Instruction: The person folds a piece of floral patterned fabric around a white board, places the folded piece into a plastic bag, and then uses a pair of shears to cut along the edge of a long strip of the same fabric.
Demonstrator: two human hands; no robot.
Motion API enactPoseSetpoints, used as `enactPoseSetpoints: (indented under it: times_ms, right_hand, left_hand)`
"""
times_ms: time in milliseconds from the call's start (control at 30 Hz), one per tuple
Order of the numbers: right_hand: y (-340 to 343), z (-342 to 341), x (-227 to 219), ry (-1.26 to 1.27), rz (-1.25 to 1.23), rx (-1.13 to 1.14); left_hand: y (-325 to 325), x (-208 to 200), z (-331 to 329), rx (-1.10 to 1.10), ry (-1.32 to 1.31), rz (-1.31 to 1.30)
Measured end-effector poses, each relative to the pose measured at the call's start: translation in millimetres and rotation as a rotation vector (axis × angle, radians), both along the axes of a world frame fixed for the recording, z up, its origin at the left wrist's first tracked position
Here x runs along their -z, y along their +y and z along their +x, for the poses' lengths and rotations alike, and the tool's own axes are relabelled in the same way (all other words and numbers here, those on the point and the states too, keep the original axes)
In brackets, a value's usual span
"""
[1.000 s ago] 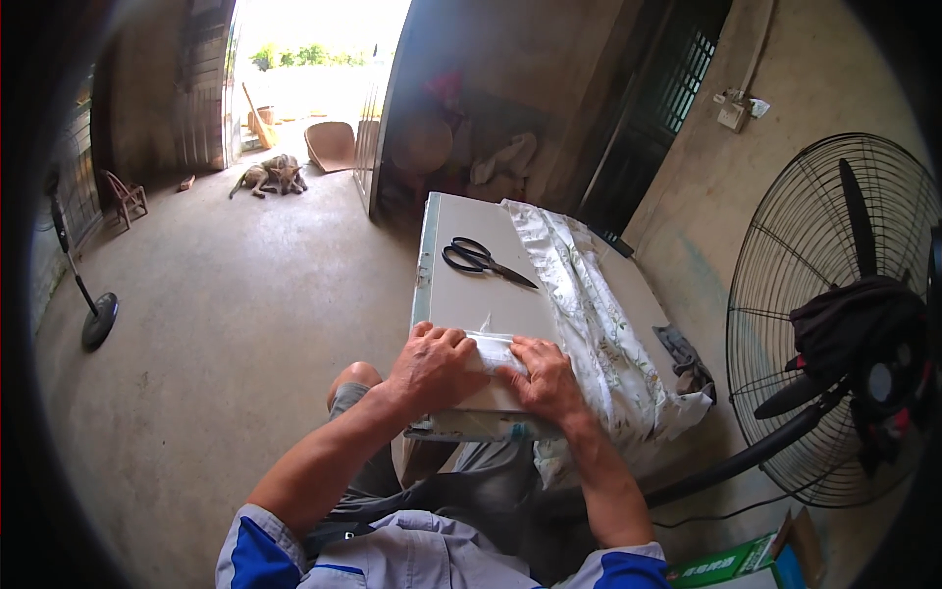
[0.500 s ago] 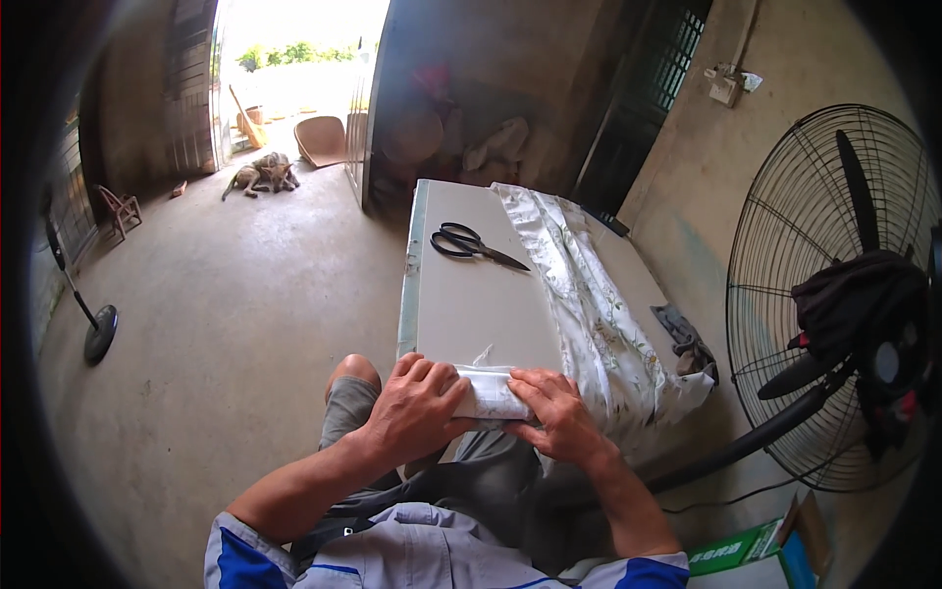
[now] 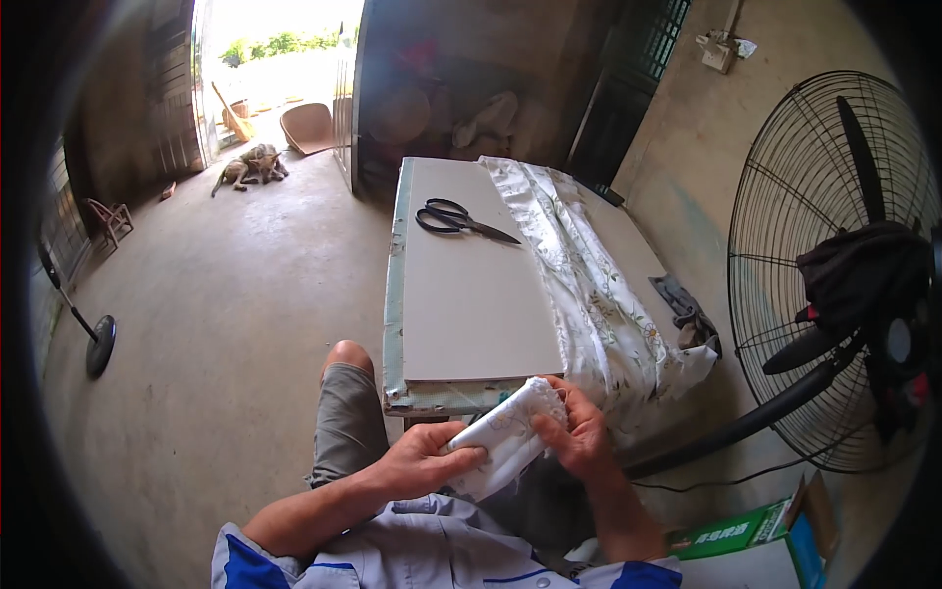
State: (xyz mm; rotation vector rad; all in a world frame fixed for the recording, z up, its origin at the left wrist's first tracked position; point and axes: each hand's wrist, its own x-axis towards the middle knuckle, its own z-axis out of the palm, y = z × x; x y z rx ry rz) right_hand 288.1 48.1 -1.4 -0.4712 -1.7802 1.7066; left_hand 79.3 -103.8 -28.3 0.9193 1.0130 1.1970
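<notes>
A folded piece of white flower-patterned cloth is held tilted above my lap, just off the near edge of the table. My left hand pinches its lower left part, thumb on top. My right hand grips the upper right end, where the edge looks frayed. Black-handled scissors lie on the table, blades toward the right. A long strip of white floral fabric runs in loose folds along the table's right side and hangs over its near right corner.
A large black standing fan with dark cloth on it is close on the right. A green box sits on the floor at lower right. A grey rag lies at the table's right edge. Farther off, a dog lies near the open doorway.
The cloth has been lifted off the table's near edge toward me and tilted, its right end raised. Both hands have kept hold of it, with the grip shifted. The view has moved slightly.
</notes>
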Motion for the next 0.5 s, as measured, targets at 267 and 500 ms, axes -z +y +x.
enactPoseSetpoints:
  times_ms: [267,500]
  right_hand:
    - [-17.8,-6.9,-0.5,-0.197,0.125,0.022]
    - [-16.0,-10.0,-53.7,0.278,0.741,0.337]
  left_hand:
    - [2.7,-1.9,3.9,0.106,0.156,-0.028]
    - [-0.9,11.2,-0.9,-0.074,-0.074,-0.065]
